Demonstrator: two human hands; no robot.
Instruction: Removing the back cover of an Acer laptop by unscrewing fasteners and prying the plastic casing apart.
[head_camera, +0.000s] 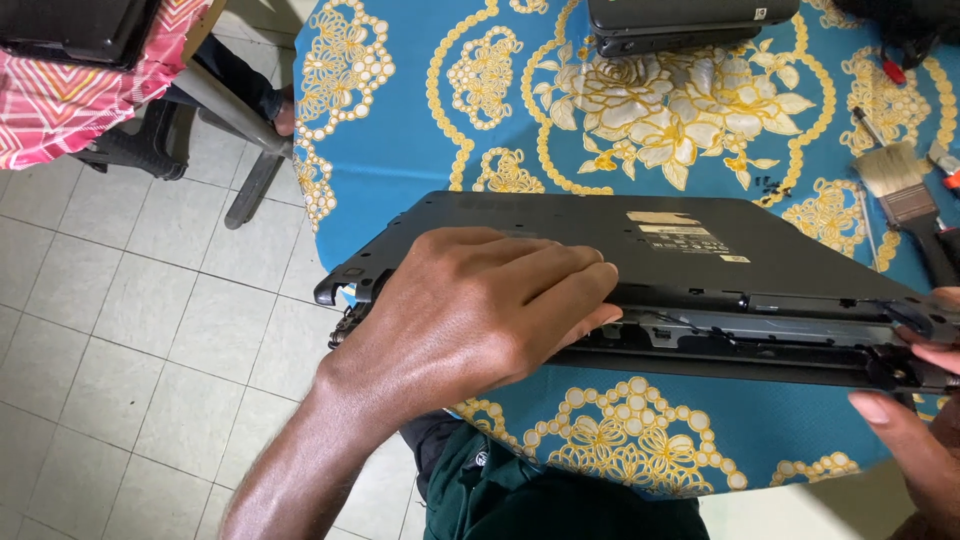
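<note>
— Black plastic, mostly: a laptop (640, 270) lies upside down on the near part of the table (420, 130), its underside facing up and its near edge split open along the seam.

— Any stickers on it?

— Yes. Toward the right of the underside there is a tan rectangular label (662, 217), a white strip just below it, a row of small white marks under that, and a little yellowish tag (734, 259) nearest the edge. I cannot make out anything finer.

— Where are the hands?

— The left hand (480, 310) lies over the laptop's near left part, palm down, fingers curled over the case with the thumb tucked at the open seam, so it grips the edge there. The right hand (915, 420) comes in at the lower right corner of the view; its fingertips touch the laptop's right corner by the hinge, the fingers loosely bent. Most of that hand is cut off, so I cannot tell how firmly it holds.

— And around the laptop?

— The table wears a blue cloth with yellow and white flower patterns. Beyond the laptop, at the far edge, sits a second dark laptop (690, 22), closed. To the right lies a paintbrush (900, 190) with pale bristles and a dark handle, near a cluster of tiny dark screws (768, 185) on the cloth. A red-handled tool (890, 68) lies near the far right corner. At upper left a pink checked cloth (70, 100) covers another surface, with a black case (75, 28) on it, above pale floor tiles.
</note>
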